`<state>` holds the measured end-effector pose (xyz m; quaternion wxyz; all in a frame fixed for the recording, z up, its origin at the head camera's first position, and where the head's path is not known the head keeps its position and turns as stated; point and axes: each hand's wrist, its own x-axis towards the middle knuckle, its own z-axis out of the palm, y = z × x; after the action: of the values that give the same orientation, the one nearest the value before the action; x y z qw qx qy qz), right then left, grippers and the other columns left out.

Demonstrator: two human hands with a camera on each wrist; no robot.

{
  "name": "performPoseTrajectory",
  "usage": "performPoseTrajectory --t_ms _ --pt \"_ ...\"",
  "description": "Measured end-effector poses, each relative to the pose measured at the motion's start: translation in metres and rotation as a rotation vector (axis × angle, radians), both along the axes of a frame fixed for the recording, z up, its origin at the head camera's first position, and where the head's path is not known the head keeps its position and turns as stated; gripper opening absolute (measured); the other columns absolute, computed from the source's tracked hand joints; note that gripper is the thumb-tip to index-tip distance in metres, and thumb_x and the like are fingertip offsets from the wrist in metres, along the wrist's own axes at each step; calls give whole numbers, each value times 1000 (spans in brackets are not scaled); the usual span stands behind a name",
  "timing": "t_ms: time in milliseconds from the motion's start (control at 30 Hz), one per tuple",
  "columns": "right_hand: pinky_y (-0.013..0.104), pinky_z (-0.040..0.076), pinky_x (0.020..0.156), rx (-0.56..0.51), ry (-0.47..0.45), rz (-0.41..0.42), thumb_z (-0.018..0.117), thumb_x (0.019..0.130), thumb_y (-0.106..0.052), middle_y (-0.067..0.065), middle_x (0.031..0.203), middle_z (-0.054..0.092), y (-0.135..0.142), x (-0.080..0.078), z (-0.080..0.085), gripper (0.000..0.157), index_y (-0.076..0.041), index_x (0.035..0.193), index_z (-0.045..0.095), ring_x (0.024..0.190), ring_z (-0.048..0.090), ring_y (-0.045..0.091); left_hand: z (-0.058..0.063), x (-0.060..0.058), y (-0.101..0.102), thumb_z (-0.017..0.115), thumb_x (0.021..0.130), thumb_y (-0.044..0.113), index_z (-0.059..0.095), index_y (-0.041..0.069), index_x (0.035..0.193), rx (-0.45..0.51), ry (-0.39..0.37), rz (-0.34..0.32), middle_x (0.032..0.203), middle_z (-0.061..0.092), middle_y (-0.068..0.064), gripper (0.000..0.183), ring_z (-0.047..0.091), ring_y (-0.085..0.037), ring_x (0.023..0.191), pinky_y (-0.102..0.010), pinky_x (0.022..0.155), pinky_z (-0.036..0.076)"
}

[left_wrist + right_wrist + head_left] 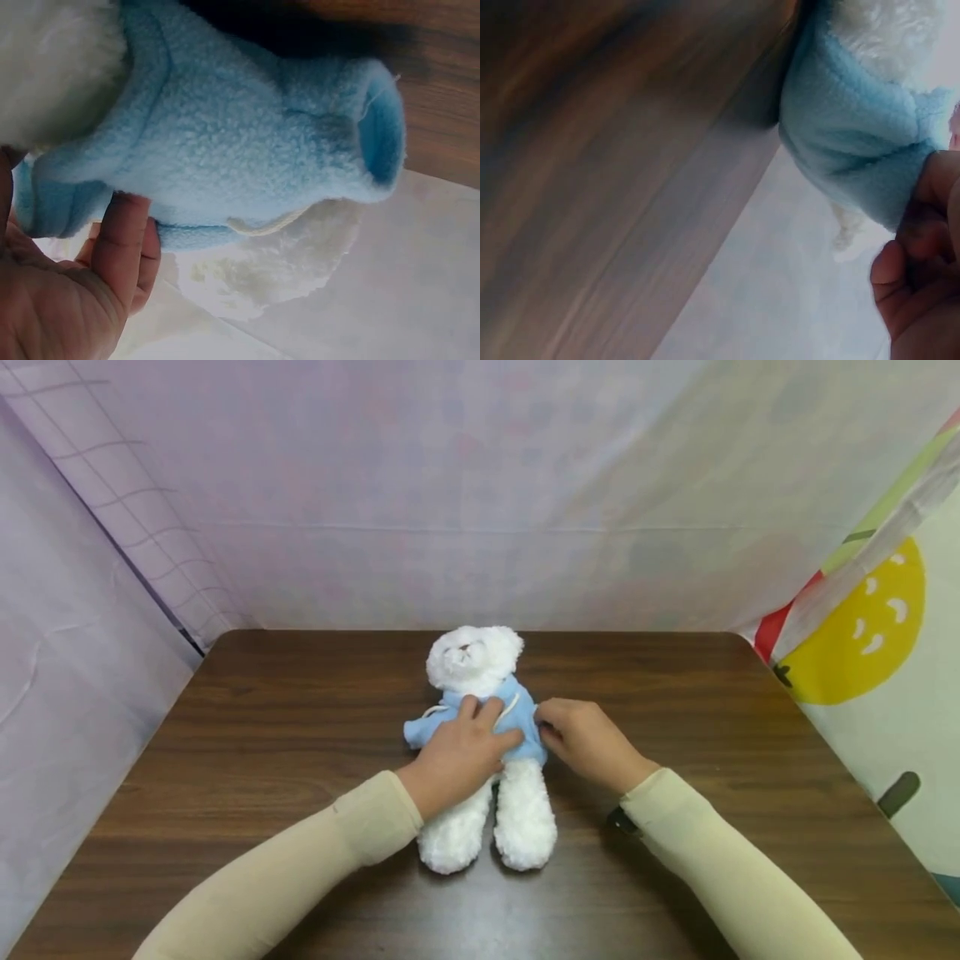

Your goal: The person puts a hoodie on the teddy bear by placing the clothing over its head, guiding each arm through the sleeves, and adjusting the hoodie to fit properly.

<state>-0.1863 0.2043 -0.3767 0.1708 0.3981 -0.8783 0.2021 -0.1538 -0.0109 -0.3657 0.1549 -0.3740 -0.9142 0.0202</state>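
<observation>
A white plush teddy bear (525,818) lies on its back on the table, head toward the far edge. It wears a light blue hoodie (217,112) with a cream drawstring (277,223). The sleeve on the left side sticks out, and its cuff (381,135) shows a hollow blue inside. My left hand (461,747) rests on the front of the hoodie, fingers and thumb spread apart. At the bear's other side, my right hand (585,739) pinches the blue cloth of the sleeve (907,176) between curled fingers. The right fingertips are partly hidden in the head view.
The dark brown wooden table (262,718) has rounded far corners. Pale curtain-like sheets (480,485) hang behind it and at the left. A printed cloth with a yellow shape (862,627) hangs at the right.
</observation>
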Motion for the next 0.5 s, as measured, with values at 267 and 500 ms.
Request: performPoseTrajectory --t_ms 267,500 --pt "25 38 57 61 123 32 61 80 2 -6 73 48 17 -14 11 21 -15 74 50 65 42 9 9 -3 3 65 83 41 62 24 109 -35 -85 -4 123 40 -11 32 38 -28 93 -28 51 44" --pt "28 40 63 93 137 30 62 80 5 -5 76 52 25 -33 11 21 -14 76 53 72 46 12 6 -1 0 68 81 41 65 24 106 -31 -55 -10 117 42 -9 30 39 -26 92 -28 50 46"
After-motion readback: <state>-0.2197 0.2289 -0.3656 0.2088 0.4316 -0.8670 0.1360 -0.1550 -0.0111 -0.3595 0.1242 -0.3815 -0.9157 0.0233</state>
